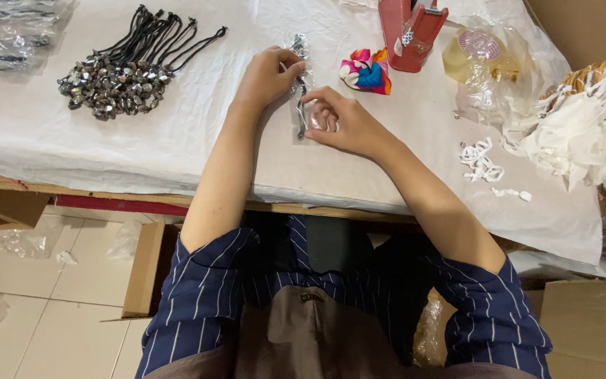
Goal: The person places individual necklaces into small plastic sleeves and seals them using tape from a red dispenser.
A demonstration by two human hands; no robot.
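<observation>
My left hand [266, 74] pinches the top of a small clear plastic bag [299, 49] on the white-covered table [177, 133]. A dark corded piece [301, 105] lies inside the bag, running down toward me. My right hand [341, 123] rests on the lower end of the same bag, fingers curled over it and pressing it to the table. Both forearms reach out from striped dark sleeves.
A pile of black cords with shiny metallic beads [124, 70] lies at the left. A colourful fabric piece [367, 72] and a red tape dispenser [409, 31] sit behind my hands. White straps [482, 161], tape rolls in plastic [482, 49] and cardboard boxes [576, 330] are at the right.
</observation>
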